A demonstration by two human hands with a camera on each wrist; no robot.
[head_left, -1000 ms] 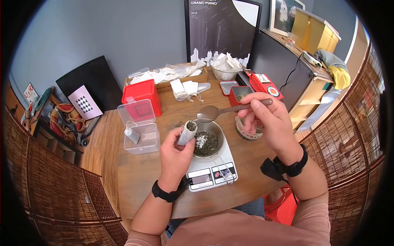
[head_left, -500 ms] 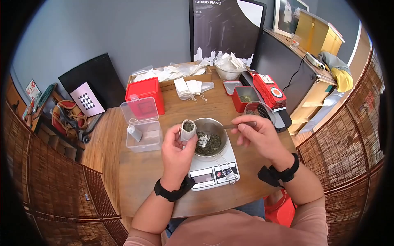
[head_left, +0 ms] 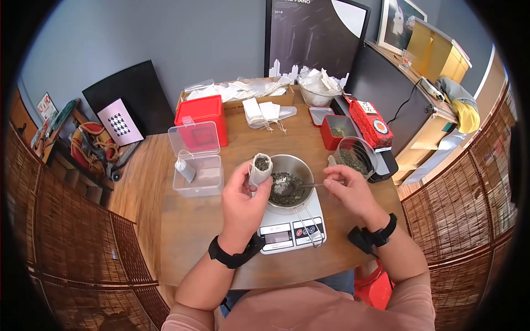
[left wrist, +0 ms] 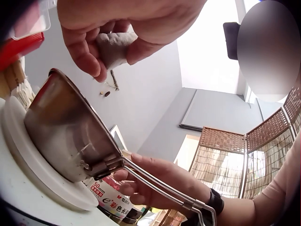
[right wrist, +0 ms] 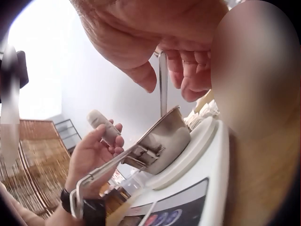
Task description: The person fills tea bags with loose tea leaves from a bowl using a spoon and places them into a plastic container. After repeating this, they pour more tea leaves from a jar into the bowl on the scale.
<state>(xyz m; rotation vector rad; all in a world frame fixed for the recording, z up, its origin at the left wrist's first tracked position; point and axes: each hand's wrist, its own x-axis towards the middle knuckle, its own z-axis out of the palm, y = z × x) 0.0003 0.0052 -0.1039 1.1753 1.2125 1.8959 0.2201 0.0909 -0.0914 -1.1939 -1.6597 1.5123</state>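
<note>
My left hand (head_left: pixel 243 199) holds an open-topped white tea bag (head_left: pixel 259 175) upright, with dark dried leaves showing in its mouth. Just right of it, a steel pan (head_left: pixel 308 175) with a wire handle sits on a white kitchen scale (head_left: pixel 276 249). Loose tea leaves (head_left: pixel 281 198) and a few white bits lie in the pan. Thumb and fingers of my right hand (head_left: pixel 353 193) pinch the spoon (right wrist: pixel 162 87) by its handle, and its bowl dips into the leaves. In the left wrist view the bag (left wrist: pixel 113 49) hangs above the pan's rim.
At left stands an open clear plastic box (head_left: pixel 197 190) with one tea bag inside, before a red box (head_left: pixel 204 118). Empty bags (head_left: pixel 264 112) lie farther back. A red tin (head_left: pixel 333 132), a clear jar of leaves (head_left: pixel 356 157) and a red packet (head_left: pixel 371 124) stand at right.
My right hand has come down, bringing the spoon from above the pan into the leaves. The left hand still holds the tea bag beside the pan.
</note>
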